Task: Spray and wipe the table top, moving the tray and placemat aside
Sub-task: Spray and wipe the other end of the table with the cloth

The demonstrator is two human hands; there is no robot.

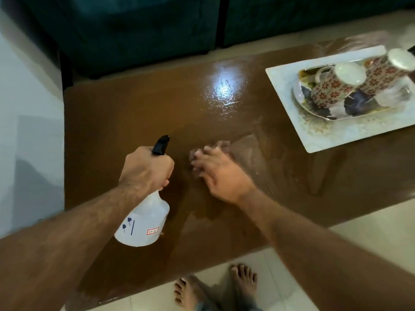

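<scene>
My left hand (146,169) grips the neck of a white spray bottle (143,223) with a black nozzle, held just above the brown table top (134,113). My right hand (222,173) lies blurred on the table's middle, fingers pressed on a small brownish cloth (195,153) that is mostly hidden under them. A wet, shiny patch (224,90) shows further back on the wood. At the right end, a white placemat (289,86) carries a patterned tray (301,90) with two upturned floral mugs (332,88).
A dark green sofa (134,30) stands close behind the table. Pale floor tiles (292,277) surround it, and my bare feet (215,288) are at the near edge. A white wall or panel (29,108) is at the left.
</scene>
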